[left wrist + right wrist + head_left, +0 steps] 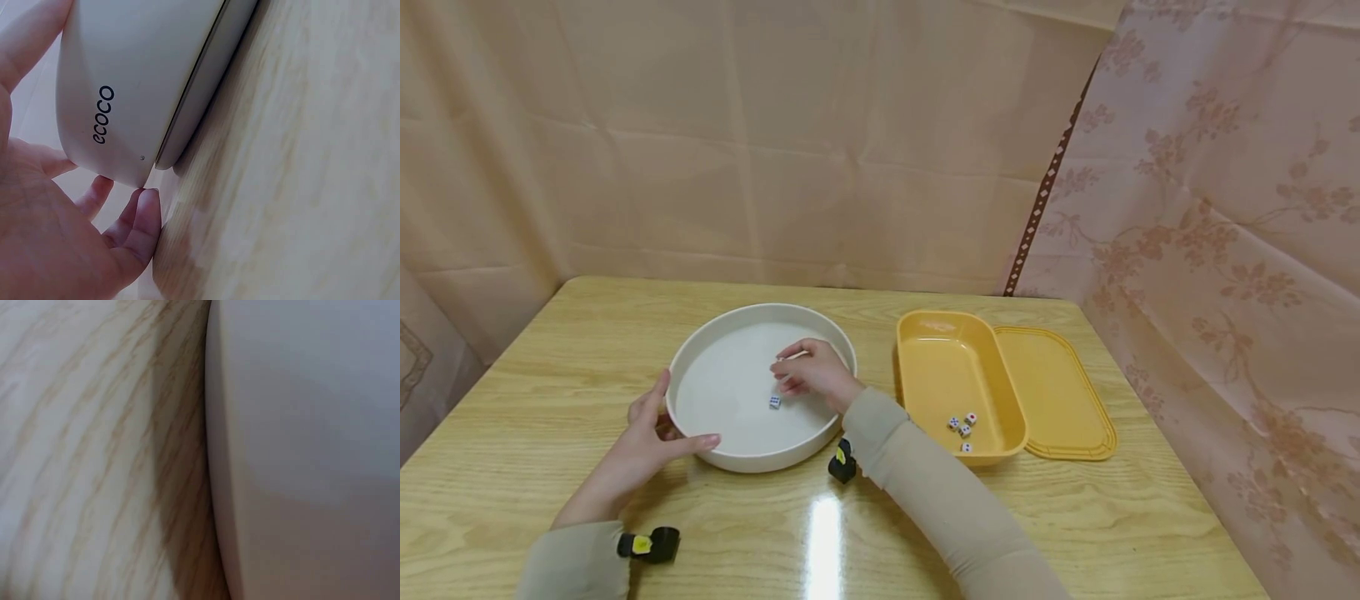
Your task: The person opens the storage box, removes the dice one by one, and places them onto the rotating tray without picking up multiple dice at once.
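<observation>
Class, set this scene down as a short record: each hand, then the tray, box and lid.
Left hand: grips the edge of the tray
Right hand: over the tray, fingers bent; whether it holds anything is unclear
Tray: round, white; one die plainly visible inside
Box: yellow, open; four dice at the near end
Lid: yellow, right of the box

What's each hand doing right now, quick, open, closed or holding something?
Left hand: holding the white round tray by its side.
Right hand: over the tray, fingers bent; can't tell whether it's holding anything.
</observation>
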The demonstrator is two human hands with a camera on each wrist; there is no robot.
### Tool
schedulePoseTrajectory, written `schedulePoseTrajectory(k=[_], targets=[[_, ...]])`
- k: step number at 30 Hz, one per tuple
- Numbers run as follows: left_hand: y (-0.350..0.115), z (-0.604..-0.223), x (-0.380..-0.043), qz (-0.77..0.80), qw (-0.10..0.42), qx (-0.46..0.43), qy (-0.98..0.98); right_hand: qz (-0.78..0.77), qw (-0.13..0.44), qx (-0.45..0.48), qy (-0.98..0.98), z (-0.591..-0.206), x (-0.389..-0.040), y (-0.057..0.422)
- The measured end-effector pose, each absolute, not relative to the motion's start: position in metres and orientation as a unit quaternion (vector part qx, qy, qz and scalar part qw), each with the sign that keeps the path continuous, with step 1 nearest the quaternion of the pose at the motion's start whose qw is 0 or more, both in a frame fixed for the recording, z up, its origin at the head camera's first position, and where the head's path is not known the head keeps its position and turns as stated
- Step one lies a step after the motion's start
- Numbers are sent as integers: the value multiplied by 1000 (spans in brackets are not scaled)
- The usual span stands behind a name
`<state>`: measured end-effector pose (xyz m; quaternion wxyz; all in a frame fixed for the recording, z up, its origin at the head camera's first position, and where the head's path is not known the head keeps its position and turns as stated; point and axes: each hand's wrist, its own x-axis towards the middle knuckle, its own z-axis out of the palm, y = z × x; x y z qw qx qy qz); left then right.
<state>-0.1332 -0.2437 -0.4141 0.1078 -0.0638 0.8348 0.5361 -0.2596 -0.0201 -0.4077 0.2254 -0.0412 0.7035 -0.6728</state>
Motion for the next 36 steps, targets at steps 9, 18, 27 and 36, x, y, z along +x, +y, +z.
schedulePoseTrajectory(k=[9,18,27,36], targets=[[-243,-414,-133,542,112,-66,830,-653,235,-47,718,-410,-260,-21],[-243,-414,-134,540,113,-67,831,-631,251,-56,732,-408,-258,-21],[-243,-415,-133,543,106,-62,831,-617,259,-66,740,-410,-257,-21],[-244,-415,-133,543,111,-64,830,-623,260,-62,735,-410,-257,-21]])
